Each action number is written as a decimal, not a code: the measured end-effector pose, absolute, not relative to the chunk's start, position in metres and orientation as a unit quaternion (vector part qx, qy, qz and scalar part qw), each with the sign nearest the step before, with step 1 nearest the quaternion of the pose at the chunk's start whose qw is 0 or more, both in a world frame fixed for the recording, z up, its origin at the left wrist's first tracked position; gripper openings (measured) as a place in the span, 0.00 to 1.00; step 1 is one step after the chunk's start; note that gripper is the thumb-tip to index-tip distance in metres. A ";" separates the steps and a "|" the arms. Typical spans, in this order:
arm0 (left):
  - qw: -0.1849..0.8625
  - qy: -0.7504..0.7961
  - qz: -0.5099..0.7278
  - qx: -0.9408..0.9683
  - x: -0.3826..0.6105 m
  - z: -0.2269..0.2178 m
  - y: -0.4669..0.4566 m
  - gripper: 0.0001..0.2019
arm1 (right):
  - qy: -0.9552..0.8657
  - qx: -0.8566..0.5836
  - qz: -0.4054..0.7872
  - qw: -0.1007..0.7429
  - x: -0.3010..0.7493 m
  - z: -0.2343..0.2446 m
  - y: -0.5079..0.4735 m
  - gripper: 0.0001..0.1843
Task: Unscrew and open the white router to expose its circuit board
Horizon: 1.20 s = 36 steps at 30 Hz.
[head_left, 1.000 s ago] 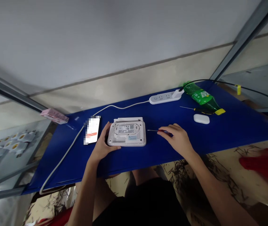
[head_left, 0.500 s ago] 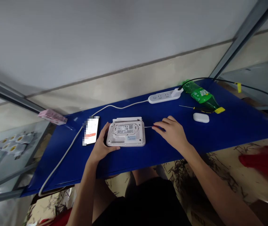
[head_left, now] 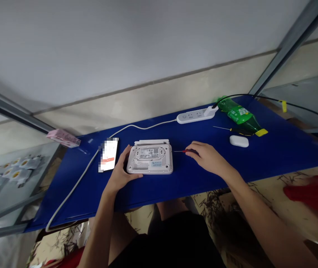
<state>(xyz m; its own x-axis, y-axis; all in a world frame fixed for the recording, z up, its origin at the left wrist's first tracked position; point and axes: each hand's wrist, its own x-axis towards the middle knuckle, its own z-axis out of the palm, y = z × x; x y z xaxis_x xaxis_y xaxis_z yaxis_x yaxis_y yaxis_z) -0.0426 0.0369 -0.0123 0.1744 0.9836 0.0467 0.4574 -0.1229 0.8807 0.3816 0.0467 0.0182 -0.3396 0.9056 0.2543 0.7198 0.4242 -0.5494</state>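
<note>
- Wi-Fi router [head_left: 149, 159]: white, lying flat underside up, vents and labels showing, antennas folded along far edge; sits left of centre on blue surface [head_left: 287, 149].
- L hand [head_left: 120, 169]: curled around router's near left corner, thumb and fingers against casing, steadying it, not fully closed.
- R hand [head_left: 207, 158]: fingers closed on red-handled screwdriver [head_left: 187, 151], shaft level, tip just beside router's right edge, apparently not touching.
- Phone [head_left: 108, 154]: just left of router, screen lit, display pixelated; L hand right by it.
- White case [head_left: 239, 141]: small, rounded, contents n/k, beyond R hand.
- Second screwdriver [head_left: 231, 129]: yellow/black handle, lying near case.
- Green plastic bottle [head_left: 238, 114]: on its side, yellow cap, far right.
- Power strip [head_left: 195, 117]: white, far edge, plug in; white cable [head_left: 92, 163] runs along surface to left.
- Pink box [head_left: 63, 138]: far left corner.
</note>
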 end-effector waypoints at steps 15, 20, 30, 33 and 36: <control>0.355 0.541 0.326 0.689 -0.043 -0.015 0.036 0.73 | -0.784 -0.505 0.086 0.350 0.385 0.005 0.022 0.12; 0.285 0.544 0.272 0.741 -0.040 -0.017 0.039 0.73 | -0.768 -0.494 0.160 0.375 0.359 0.013 -0.029 0.16; 0.180 0.504 0.320 0.782 -0.036 -0.026 0.030 0.62 | -0.761 -0.505 0.123 0.387 0.314 0.002 -0.067 0.18; 0.171 0.492 0.324 0.790 -0.033 -0.025 0.028 0.63 | -0.767 -0.501 0.098 0.390 0.303 0.002 -0.070 0.17; 0.184 0.476 0.317 0.800 -0.034 -0.022 0.029 0.66 | -0.772 -0.503 0.098 0.376 0.292 0.004 -0.070 0.18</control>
<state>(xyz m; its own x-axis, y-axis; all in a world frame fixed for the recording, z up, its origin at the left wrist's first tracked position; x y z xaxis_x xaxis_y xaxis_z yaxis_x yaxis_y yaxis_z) -0.0337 0.0292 -0.0223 0.3463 0.8776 0.3314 0.6442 -0.4793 0.5961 0.2921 -0.0704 0.0037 -0.2108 0.8502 0.4824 0.7024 0.4749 -0.5301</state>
